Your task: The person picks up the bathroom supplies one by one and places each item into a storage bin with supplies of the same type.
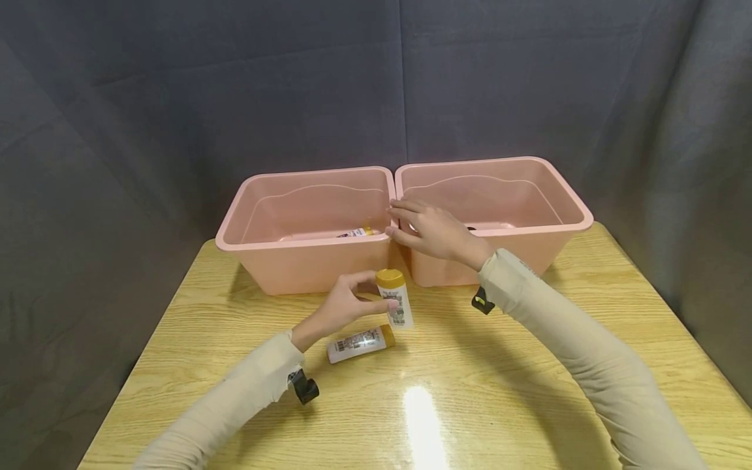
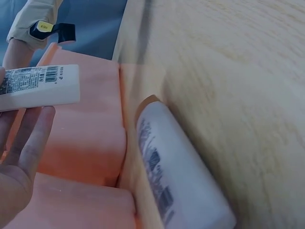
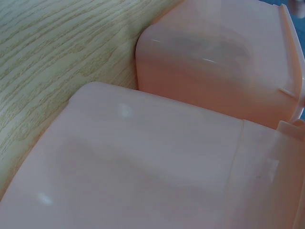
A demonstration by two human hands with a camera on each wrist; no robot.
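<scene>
While the left hand (image 1: pixel 343 305) sat near the middle of the frame, its fingers and thumb were curled around a small white bottle with a yellow cap (image 1: pixel 395 298), holding it upright just above the wooden table (image 1: pixel 529 391). A second bottle (image 1: pixel 360 343) lay flat right below it. The right hand (image 1: pixel 431 230) rested with straight, spread fingers where the two pink bins (image 1: pixel 305 228) met.
</scene>
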